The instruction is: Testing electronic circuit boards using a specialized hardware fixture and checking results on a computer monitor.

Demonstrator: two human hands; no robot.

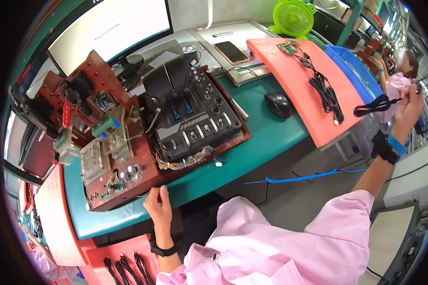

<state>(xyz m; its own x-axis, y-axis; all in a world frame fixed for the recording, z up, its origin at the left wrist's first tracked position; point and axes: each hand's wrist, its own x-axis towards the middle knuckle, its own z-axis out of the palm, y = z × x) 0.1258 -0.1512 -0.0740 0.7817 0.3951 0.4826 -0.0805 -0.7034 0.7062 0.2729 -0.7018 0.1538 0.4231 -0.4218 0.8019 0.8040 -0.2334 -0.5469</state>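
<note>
Right hand, raised at the far right of the head view: fingers pinched shut on a bundled black cable, which is held in the air off the right edge of the orange tray, its loop hanging leftward from the grip. Cable: judged light, limp and soft, not fragile along its length but weaker at the plug ends; best taken at the bundled middle, where the coils stay together, not by a loose tail. More black cables lie on the tray, touching a small green circuit board at its far end. Left hand, at the near edge of the teal bench: fingers loosely curled, fingertips resting against the corner of the brown test fixture; it grips nothing that can be made out. A black control unit sits in the fixture; a mouse lies between it and the tray. Both wrists carry bands; a blue coiled cord runs below the bench. Hard to make out: the cable's plug ends, the exact finger placement at the blurred rim, and how the cable is tied. Another person at far right is partly cut off.
</note>
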